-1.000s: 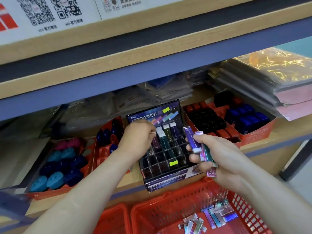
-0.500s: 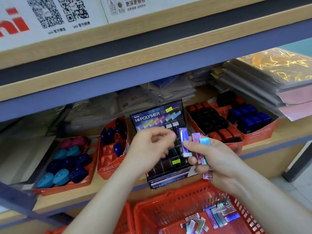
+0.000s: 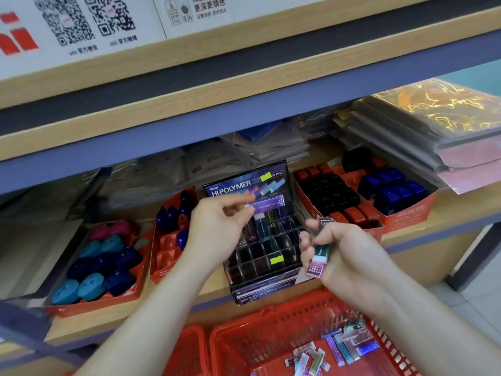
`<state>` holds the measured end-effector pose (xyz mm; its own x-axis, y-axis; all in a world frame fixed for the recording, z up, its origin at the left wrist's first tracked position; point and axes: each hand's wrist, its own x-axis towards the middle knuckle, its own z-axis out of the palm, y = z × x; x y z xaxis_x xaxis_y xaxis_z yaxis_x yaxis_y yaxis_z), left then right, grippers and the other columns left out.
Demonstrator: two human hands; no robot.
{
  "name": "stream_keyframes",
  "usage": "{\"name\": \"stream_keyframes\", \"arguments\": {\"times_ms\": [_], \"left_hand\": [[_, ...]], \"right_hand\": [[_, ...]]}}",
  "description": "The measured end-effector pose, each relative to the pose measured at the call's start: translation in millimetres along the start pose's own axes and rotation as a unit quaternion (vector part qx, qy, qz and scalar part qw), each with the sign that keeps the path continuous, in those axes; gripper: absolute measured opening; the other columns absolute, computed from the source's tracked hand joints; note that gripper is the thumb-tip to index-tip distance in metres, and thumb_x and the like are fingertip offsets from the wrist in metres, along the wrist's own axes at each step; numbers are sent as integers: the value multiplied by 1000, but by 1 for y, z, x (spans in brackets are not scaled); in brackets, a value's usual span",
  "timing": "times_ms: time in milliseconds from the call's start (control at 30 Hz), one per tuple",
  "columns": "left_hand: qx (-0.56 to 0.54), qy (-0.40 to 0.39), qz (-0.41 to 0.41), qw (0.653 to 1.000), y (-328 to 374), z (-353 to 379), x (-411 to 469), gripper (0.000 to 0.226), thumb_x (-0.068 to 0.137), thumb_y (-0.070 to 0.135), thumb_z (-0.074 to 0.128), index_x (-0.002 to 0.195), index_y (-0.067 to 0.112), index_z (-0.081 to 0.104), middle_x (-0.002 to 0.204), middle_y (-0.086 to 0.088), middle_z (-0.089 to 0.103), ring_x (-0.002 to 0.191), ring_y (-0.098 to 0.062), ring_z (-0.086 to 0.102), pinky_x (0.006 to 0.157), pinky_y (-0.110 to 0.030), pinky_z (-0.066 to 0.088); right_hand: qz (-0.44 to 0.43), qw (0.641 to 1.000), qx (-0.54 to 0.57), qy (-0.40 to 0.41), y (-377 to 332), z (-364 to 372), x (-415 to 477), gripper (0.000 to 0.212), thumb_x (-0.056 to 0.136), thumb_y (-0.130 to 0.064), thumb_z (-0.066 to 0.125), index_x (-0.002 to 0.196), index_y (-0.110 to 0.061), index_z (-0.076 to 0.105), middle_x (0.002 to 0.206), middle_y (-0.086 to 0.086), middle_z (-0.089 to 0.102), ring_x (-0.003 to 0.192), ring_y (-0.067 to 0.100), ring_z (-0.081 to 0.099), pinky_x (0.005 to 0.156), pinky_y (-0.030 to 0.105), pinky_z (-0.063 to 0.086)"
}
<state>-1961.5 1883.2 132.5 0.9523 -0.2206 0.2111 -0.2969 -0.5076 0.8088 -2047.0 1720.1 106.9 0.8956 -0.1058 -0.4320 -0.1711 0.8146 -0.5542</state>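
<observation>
Erasers (image 3: pixel 349 346) are lying loose in the red basket (image 3: pixel 271 316) below the front edge of the shelf (image 3: pixel 89 325), as waiting stock. Above, the right hand (image 3: pixel 352 256) is gripping a small bundle (image 3: pixel 320 253) as ready supply, while the left hand (image 3: pixel 217 232) is pinching one purple eraser (image 3: pixel 267 206) sideways over the display box (image 3: pixel 260 267), probably lining it up for a slot.

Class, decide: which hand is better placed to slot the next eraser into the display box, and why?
Left. The left hand pinches one purple eraser over the open slots of the display box; the right hand grips a bundle of erasers beside it.
</observation>
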Motion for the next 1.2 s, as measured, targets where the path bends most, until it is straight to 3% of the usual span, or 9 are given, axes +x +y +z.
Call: {"name": "stream_keyframes", "arguments": {"times_ms": [100, 200, 300, 367, 433, 667, 933, 1067, 1200], "left_hand": [[107, -6, 50, 993, 3, 9, 28, 14, 87, 19, 70, 99, 26, 75, 77, 16, 65, 70, 3, 58, 64, -11, 43], [209, -33, 103, 972, 3, 21, 46, 14, 90, 20, 66, 102, 23, 75, 80, 15, 64, 76, -3, 60, 68, -17, 46], [286, -75, 146, 944, 1, 30, 56, 18, 93, 18, 61, 107, 19, 73, 99, 1, 70, 92, -17, 63, 83, -32, 51], [327, -103, 170, 924, -1, 34, 63, 20, 94, 16, 59, 108, 17, 72, 106, -4, 67, 97, -23, 61, 85, -38, 50], [365, -120, 196, 902, -1, 37, 69, 22, 95, 13, 57, 110, 16, 72, 107, -7, 64, 99, -25, 59, 83, -37, 49], [449, -144, 249, 846, 7, 52, 80, 21, 94, 8, 55, 107, 13, 70, 107, -7, 60, 95, -27, 58, 73, -29, 44], [489, -144, 291, 809, -15, 70, 80, 19, 90, 5, 58, 107, 12, 62, 107, -6, 58, 103, -28, 55, 78, -37, 47], [454, -124, 288, 834, -10, 70, 73, 21, 93, 11, 57, 113, 13, 60, 109, -6, 58, 108, -27, 52, 85, -36, 45], [170, -63, 145, 973, 21, 57, 33, 17, 95, 26, 57, 92, 20, 72, 82, 8, 70, 79, -13, 63, 73, -28, 50]], "right_hand": [[-14, 999, 40, -22, -8, -2, -2, 39, 84, 18, 33, 112, -1, 51, 90, 20, 53, 68, 23, 56, 54, 30, 54], [-21, 999, 28, -13, -15, -2, -6, 25, 95, 10, 44, 116, 1, 54, 95, 25, 70, 78, 33, 73, 58, 43, 61], [-13, 1000, -10, 4, -20, -4, -11, 19, 99, -7, 50, 117, -3, 55, 93, 18, 75, 62, 26, 72, 44, 28, 56], [-15, 999, -32, 25, -22, -6, -15, 19, 99, -12, 51, 117, -5, 57, 86, 14, 75, 45, 14, 57, 33, 15, 37], [-16, 998, -53, 41, -25, -9, -15, 20, 99, -12, 51, 116, -6, 59, 81, 14, 74, 41, 10, 45, 30, 12, 24], [-50, 991, -118, 45, -27, -13, -12, 12, 98, -19, 56, 101, -7, 59, 76, 10, 73, 40, 9, 45, 29, 13, 24], [-54, 986, -155, 13, -26, -16, -10, 11, 93, -19, 62, 93, -8, 63, 68, 4, 59, 47, 7, 44, 31, 13, 23], [-54, 984, -167, 2, -24, -17, -9, 3, 91, -14, 63, 91, -12, 62, 64, 0, 46, 46, 5, 39, 32, 12, 20], [-68, 984, -164, 8, -24, -16, -8, 9, 89, -7, 65, 95, -11, 58, 72, 3, 54, 47, 5, 41, 31, 11, 22]]}}
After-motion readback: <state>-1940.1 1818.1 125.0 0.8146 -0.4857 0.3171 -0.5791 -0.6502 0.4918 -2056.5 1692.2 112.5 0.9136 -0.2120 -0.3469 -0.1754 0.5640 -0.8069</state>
